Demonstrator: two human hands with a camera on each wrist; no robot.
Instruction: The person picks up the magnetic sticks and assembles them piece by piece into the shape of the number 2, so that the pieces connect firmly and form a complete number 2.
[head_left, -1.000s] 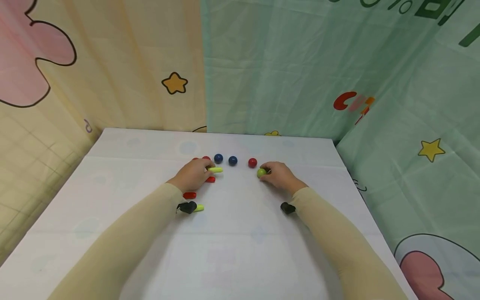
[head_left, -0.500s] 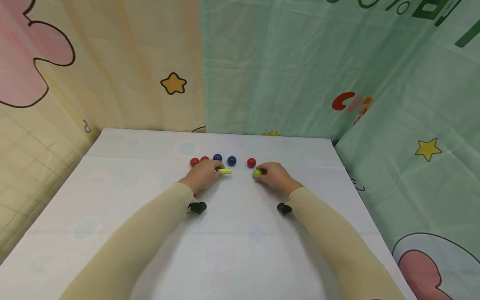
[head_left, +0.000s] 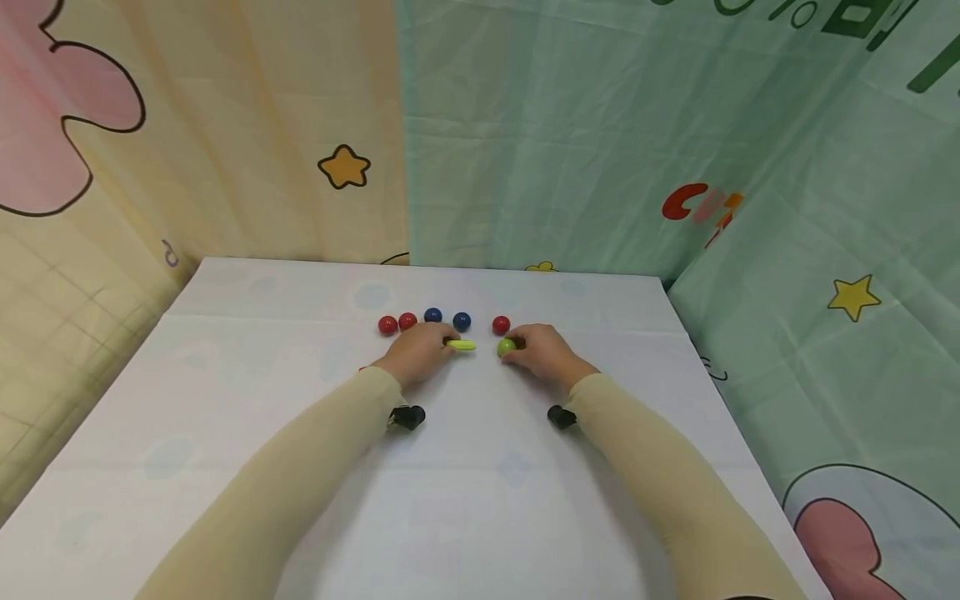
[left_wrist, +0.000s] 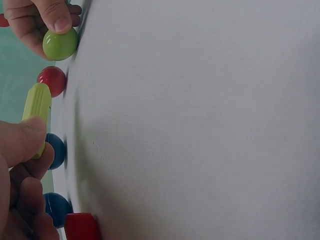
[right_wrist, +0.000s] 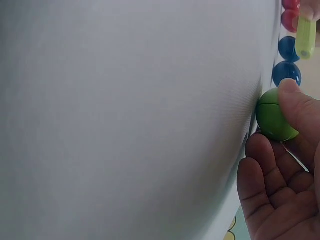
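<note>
My left hand (head_left: 418, 350) pinches a short yellow-green ridged stick (head_left: 463, 345) between thumb and fingers, its free end pointing right. In the left wrist view the stick (left_wrist: 38, 100) hangs a little above the tabletop. My right hand (head_left: 546, 352) holds a green ball (head_left: 506, 347) at or just above the table, left of the fingers. A small gap separates ball and stick. Behind them sits a red ball (head_left: 501, 325). Two blue balls (head_left: 432, 315) and two more red balls (head_left: 387, 325) stand behind the left hand.
A red block (left_wrist: 82, 226) shows below the left hand in the left wrist view; in the head view the left arm mostly hides it. The white-covered table (head_left: 480, 508) ends at patterned curtains (head_left: 525, 167) behind and beside it. Dark cameras (head_left: 408, 417) sit at both wrists.
My left hand has moved right with the stick, uncovering the red balls while its arm covers the red and yellow-green pieces. My right hand and the green ball have shifted slightly left.
</note>
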